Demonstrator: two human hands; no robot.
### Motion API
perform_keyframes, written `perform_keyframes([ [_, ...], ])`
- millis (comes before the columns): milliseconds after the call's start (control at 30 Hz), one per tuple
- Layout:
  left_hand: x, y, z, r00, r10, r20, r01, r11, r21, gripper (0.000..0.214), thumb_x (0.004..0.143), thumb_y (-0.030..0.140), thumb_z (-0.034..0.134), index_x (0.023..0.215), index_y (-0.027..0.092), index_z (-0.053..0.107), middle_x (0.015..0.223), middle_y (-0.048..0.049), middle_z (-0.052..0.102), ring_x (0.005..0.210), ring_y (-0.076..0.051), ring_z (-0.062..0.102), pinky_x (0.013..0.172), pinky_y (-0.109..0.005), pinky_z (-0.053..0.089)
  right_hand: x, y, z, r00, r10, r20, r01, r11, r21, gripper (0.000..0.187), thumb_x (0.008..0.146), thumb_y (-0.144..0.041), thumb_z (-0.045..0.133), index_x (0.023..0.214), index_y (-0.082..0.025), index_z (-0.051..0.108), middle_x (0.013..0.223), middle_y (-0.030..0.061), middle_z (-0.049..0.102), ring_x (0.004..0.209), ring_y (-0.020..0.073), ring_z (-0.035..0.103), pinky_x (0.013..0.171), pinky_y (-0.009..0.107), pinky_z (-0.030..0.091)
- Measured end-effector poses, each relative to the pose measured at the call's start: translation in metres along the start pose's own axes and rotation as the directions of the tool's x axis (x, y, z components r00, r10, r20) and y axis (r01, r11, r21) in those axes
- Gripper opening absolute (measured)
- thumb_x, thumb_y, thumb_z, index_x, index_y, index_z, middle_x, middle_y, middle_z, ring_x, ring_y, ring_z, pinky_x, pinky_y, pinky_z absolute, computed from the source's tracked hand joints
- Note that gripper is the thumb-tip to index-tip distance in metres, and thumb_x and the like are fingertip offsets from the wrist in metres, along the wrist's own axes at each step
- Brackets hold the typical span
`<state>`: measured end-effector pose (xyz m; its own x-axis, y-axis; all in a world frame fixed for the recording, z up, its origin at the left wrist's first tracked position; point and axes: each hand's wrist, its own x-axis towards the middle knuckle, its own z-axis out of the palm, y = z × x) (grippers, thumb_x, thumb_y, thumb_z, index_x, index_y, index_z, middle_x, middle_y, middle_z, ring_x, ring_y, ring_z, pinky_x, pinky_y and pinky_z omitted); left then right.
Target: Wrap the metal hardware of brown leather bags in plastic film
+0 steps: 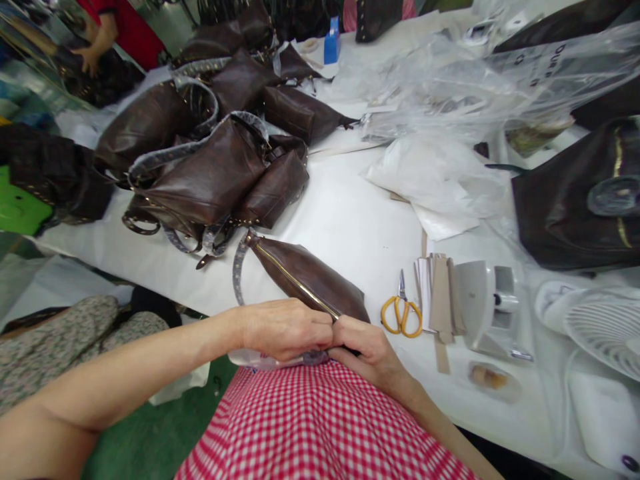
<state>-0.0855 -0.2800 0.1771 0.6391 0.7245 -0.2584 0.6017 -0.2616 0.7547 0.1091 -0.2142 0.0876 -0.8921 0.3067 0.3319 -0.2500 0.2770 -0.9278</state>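
A dark brown leather bag with a gold zipper along its top lies at the table's near edge, against my body. My left hand is closed, its knuckles up, at the near end of the zipper. Beside it, touching, my right hand pinches at the same corner of the bag. What exactly sits between the fingers is hidden by the hands. From the bag's far end a studded strap in clear wrapping curves down to the left and passes under my left forearm.
Several brown bags are heaped at the left. Yellow-handled scissors, tan strips and a grey tape dispenser lie to the right. Beyond are plastic wrapping, another bag and a white fan. A person in red works at far left.
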Motion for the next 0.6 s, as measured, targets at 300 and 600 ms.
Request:
perform_keyframes([
  [300,0.004,-0.001,-0.001,0.999,0.017,0.036,-0.018,1.000,0.026,0.009,0.087,0.012,0.044,0.082,0.020,0.044,0.084,-0.0034,0.057,0.067,-0.015,0.049,0.058,-0.027,0.036,-0.002,0.000,0.000,0.999,0.032,-0.010,-0.032,0.999,-0.001,0.011,0.090,-0.016,0.055,0.083,-0.018,0.062,0.074,0.0015,0.061,0.070,0.0131,0.058,0.064,0.025,0.046],
  [600,0.011,-0.007,-0.002,0.996,0.031,0.084,-0.040,0.994,0.105,0.007,0.091,0.015,0.046,0.087,0.020,0.048,0.088,-0.0030,0.061,0.072,-0.015,0.051,0.060,-0.028,0.035,-0.003,0.001,0.002,0.998,0.057,-0.041,-0.057,0.998,-0.013,0.009,0.088,-0.017,0.060,0.079,-0.017,0.062,0.072,0.0010,0.061,0.068,0.0125,0.059,0.063,0.024,0.044],
])
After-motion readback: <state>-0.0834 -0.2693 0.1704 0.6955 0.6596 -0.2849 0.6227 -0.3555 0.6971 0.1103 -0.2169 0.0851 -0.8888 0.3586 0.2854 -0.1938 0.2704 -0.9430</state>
